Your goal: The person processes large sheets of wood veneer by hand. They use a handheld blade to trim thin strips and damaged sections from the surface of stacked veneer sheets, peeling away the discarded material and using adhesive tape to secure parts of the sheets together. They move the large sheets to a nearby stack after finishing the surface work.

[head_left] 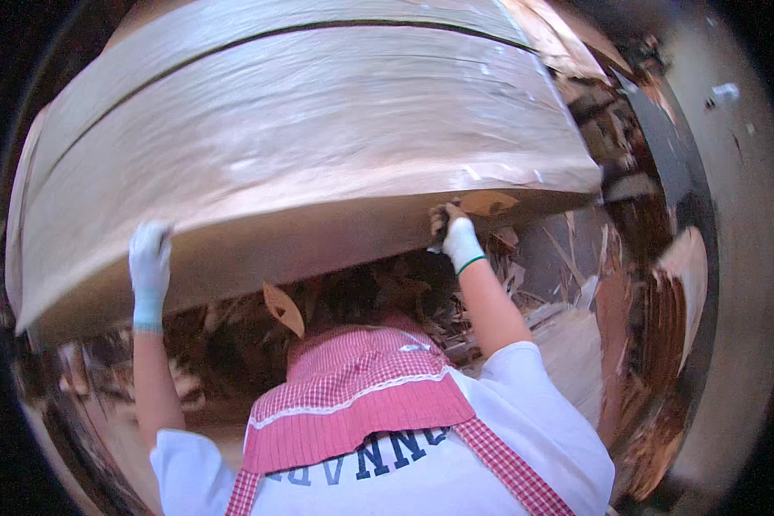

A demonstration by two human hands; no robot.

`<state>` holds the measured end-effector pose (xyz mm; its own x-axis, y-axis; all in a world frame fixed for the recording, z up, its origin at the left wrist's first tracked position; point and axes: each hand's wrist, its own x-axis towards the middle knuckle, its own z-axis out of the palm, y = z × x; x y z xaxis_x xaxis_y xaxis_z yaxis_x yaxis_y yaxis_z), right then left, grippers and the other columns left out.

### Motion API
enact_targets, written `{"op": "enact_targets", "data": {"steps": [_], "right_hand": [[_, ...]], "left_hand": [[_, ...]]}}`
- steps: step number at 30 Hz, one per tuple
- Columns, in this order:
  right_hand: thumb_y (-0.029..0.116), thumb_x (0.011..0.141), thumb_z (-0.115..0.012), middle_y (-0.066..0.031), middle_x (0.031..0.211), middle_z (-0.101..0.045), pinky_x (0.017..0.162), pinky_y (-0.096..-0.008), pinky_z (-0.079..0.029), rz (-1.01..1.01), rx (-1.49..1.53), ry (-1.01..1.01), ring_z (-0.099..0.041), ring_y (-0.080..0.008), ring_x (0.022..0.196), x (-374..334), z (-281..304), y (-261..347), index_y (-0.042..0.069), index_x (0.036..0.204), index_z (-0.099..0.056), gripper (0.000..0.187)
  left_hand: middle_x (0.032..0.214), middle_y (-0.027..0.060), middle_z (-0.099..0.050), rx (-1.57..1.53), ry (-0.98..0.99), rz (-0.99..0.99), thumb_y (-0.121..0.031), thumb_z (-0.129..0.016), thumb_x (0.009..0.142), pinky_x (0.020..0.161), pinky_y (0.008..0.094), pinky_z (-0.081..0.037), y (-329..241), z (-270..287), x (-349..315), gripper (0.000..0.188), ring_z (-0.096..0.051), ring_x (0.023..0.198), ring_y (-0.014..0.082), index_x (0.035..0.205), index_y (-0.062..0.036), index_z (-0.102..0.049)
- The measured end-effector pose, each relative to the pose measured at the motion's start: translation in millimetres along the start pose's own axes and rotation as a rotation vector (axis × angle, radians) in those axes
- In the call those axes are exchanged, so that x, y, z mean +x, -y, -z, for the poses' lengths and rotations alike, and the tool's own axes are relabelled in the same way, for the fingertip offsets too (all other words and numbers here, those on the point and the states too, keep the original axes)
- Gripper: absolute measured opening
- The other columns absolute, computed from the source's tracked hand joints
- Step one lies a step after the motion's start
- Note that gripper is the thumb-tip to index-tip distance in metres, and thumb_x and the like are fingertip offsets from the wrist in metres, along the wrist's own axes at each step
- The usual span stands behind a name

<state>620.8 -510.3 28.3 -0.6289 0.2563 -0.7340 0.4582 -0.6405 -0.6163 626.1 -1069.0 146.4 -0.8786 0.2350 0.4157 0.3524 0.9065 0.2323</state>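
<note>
A wide, pale wood veneer sheet [318, 129] spreads across the upper view, its near part bending down into a shaded brown band. My left hand [150, 262], in a white glove with a pale blue-green cuff, is closed on the sheet's near edge at the left. Farther right, my right hand [457, 236] is closed in a fist against the shaded band. Its white glove has a green-trimmed cuff and dark, stained fingers. Something dark shows in that fist; its kind is unclear. A leaf-shaped tan patch [488, 203] lies beside the right hand.
Another leaf-shaped wood piece [284, 310] is just beyond my pink checked apron [353, 404]. Broken veneer scraps [404, 288] are heaped under the sheet. Splintered, layered wood pieces [662, 344] stand at the right, beside a dark curved edge [701, 215] and grey floor [740, 284].
</note>
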Motion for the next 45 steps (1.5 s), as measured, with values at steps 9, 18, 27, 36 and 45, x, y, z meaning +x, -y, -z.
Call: {"op": "enact_targets", "data": {"steps": [9, 18, 27, 36, 45], "right_hand": [[0.025, 0.099, -0.044, -0.0090, 0.072, -0.058, 0.043, -0.0286, -0.043, -0.069, 0.310, -0.226, -0.050, -0.0162, 0.051, -1, 170, -17, 0.006, 0.090, -0.049, 0.021], [0.032, 0.100, -0.049, -0.0015, 0.082, -0.060, 0.055, -0.0242, -0.047, 0.420, 0.112, 0.132, -0.057, -0.0089, 0.065, -97, 233, 82, 0.010, 0.103, -0.055, 0.023], [0.036, 0.101, -0.047, -0.0002, 0.082, -0.060, 0.052, -0.0199, -0.044, 0.506, 0.162, 0.094, -0.054, -0.0054, 0.062, -132, 373, 210, 0.010, 0.103, -0.055, 0.027], [0.032, 0.102, -0.045, -0.0006, 0.076, -0.059, 0.044, -0.0181, -0.034, 0.484, 0.305, 0.100, -0.049, -0.0038, 0.054, -89, 501, 320, 0.009, 0.102, -0.056, 0.025], [0.033, 0.102, -0.046, -0.0004, 0.079, -0.059, 0.048, -0.0185, -0.041, 0.364, 0.142, -0.069, -0.052, -0.0054, 0.057, -22, 613, 496, 0.010, 0.106, -0.052, 0.024]], "left_hand": [[0.116, 0.0194, -0.063, -0.189, 0.437, 0.100, -0.010, -0.065, 0.083, 0.095, 0.0407, -0.045, -84, -7, 4, 0.036, -0.061, 0.107, 0.0333, 0.116, 0.0025, -0.060], [0.111, 0.0202, -0.064, -0.607, 0.638, -0.336, -0.014, -0.063, 0.086, 0.093, 0.0399, -0.047, -397, -128, 104, 0.032, -0.060, 0.106, 0.0362, 0.114, 0.0011, -0.061], [0.112, 0.0162, -0.066, -0.919, 0.963, -0.609, -0.019, -0.059, 0.093, 0.093, 0.0356, -0.047, -709, -248, 135, 0.032, -0.062, 0.106, 0.0270, 0.119, -0.0006, -0.060], [0.114, 0.0068, -0.063, -1.463, 1.348, -0.222, -0.023, -0.053, 0.100, 0.095, 0.0289, -0.044, -965, -361, 211, 0.034, -0.057, 0.106, 0.0138, 0.122, 0.0018, -0.057], [0.089, -0.0033, -0.061, -1.572, 1.367, -0.168, -0.017, -0.067, 0.091, 0.077, 0.0238, -0.046, -1163, -448, 313, 0.018, -0.053, 0.084, 0.0058, 0.100, -0.0022, -0.065]]}}
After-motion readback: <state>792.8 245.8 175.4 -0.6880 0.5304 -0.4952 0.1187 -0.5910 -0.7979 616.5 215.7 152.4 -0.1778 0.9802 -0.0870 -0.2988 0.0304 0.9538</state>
